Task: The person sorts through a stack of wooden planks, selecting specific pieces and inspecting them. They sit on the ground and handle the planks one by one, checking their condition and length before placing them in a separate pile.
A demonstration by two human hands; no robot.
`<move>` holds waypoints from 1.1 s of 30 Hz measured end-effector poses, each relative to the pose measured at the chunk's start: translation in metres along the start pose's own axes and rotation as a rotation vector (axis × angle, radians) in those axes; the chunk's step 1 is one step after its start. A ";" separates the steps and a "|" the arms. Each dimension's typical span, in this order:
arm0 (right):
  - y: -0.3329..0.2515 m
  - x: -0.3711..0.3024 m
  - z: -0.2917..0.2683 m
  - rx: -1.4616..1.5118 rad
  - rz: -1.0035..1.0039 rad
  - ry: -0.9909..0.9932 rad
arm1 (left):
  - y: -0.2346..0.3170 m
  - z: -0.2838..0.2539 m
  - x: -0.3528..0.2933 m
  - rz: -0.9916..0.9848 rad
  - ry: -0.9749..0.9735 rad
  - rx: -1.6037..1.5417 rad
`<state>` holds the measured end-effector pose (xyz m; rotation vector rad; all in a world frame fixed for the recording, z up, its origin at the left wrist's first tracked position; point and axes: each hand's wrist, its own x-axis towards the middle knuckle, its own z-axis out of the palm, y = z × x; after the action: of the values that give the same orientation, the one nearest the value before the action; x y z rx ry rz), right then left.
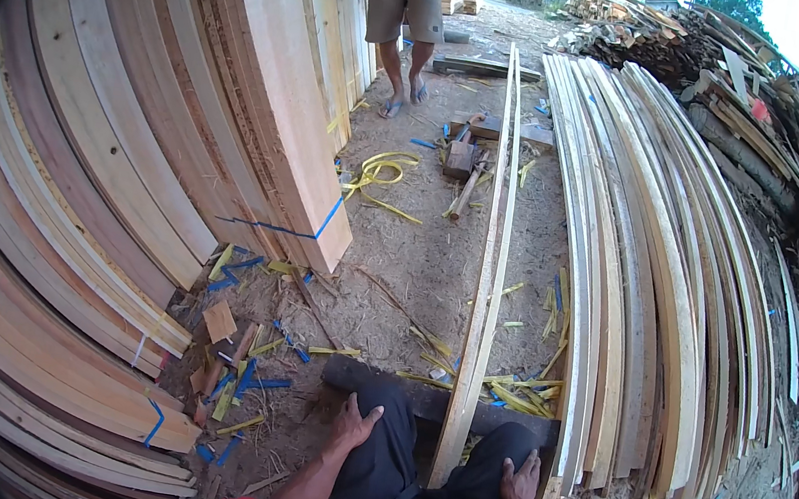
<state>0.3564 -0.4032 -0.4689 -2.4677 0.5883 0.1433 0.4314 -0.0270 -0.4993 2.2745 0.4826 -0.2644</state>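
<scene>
My left hand (355,423) rests on my left knee, thumb apart from the fingers, holding nothing. On the outer side of my right knee lies my right hand (520,484), also without anything in it, its fingers spread on the dark trousers. Between my legs, two long, narrow wooden strips (473,360) run away from me side by side, their near end close to my lap. They cross a dark log (516,424) lying just beyond my knees. Neither hand touches the strips.
Stacked boards (279,133) lean along the left. Many long strips (633,280) lie at the right, with a scrap wood pile (739,123) behind. Yellow strapping (379,174), a wooden mallet (469,183) and offcuts (220,321) litter the ground. A person (405,18) stands ahead.
</scene>
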 end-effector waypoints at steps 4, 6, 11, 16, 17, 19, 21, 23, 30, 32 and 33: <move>-0.008 -0.061 -0.005 -0.076 0.036 -0.015 | 0.010 -0.005 -0.049 0.124 0.051 0.121; -0.014 -0.093 -0.005 -0.113 0.048 -0.036 | 0.008 -0.003 -0.075 0.160 0.073 0.233; -0.018 -0.121 -0.007 -0.105 0.075 -0.024 | 0.015 0.005 -0.139 0.161 -0.010 0.476; -0.005 -0.096 0.000 -0.044 0.098 0.055 | 0.005 0.011 -0.147 0.177 -0.016 0.467; -0.006 -0.094 -0.001 -0.047 0.108 0.054 | 0.005 0.011 -0.146 0.172 -0.028 0.448; -0.009 -0.091 -0.007 -0.052 0.129 0.052 | 0.012 0.010 -0.147 0.162 -0.041 0.437; -0.012 -0.094 -0.013 -0.065 0.130 0.055 | 0.020 0.008 -0.149 0.138 -0.059 0.459; -0.015 -0.095 -0.015 -0.075 0.128 0.064 | 0.022 0.008 -0.145 0.177 -0.037 0.485; -0.018 -0.094 -0.030 -0.164 0.190 0.089 | 0.057 0.011 -0.120 0.176 -0.001 0.528; -0.016 -0.085 -0.035 -0.143 0.172 0.109 | 0.059 0.013 -0.112 0.195 0.012 0.510; -0.017 -0.080 -0.038 -0.133 0.164 0.116 | 0.059 0.014 -0.110 0.190 0.006 0.504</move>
<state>0.2910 -0.3826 -0.4101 -2.5673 0.8570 0.1073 0.3561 -0.1027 -0.4337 2.7902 0.2126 -0.3090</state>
